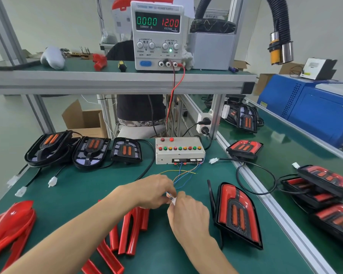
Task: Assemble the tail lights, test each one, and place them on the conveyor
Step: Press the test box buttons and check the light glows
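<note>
Both hands meet over the green worktop (71,186): the left hand (154,191) and right hand (188,212) pinch a small white connector (173,200) between their fingertips. Thin coloured wires (183,175) run from it to the test box (179,152). An assembled tail light (239,214) lies just right of the hands.

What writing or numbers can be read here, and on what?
"0.000" over "CURRENT A": power supply, green display.
"12.00" over "VOLTAGE V": the same supply, red display.
"CURRENT", "VOLTAGE", "COARSE", "FINE", "GND": by its knobs.
Its top brand line, the blue machine's sticker and the control box markings: too blurred.
</note>
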Demonstrator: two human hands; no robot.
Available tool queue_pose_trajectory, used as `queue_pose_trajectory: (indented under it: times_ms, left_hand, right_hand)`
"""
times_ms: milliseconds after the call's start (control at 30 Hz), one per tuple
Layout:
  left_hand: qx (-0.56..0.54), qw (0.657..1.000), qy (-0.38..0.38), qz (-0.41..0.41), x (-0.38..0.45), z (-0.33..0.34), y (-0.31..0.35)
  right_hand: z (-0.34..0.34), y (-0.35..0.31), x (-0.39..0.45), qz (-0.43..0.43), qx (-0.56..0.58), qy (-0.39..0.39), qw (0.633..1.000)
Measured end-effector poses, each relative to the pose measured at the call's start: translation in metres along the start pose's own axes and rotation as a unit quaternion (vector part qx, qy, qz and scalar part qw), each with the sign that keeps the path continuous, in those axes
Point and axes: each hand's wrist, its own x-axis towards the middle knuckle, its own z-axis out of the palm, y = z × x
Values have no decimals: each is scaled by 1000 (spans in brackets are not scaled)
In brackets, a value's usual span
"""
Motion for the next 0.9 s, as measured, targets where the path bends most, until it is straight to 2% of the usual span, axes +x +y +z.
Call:
queue_pose_trajectory:
  times_ms: [367, 700, 900]
  left_hand:
    - [-26, 1000, -10, 2, -1, 2, -2]
    - [-2, 998, -15, -63, -7, 0, -11]
    - [87, 994, -27, -56, -7, 8, -7]
  right_hand:
    - [1, 0, 0, -18, 0, -21, 1000]
    - [-3, 0, -11, -39, 21, -52, 998]
    - [-11, 0, -28, 2, 42, -105, 994]
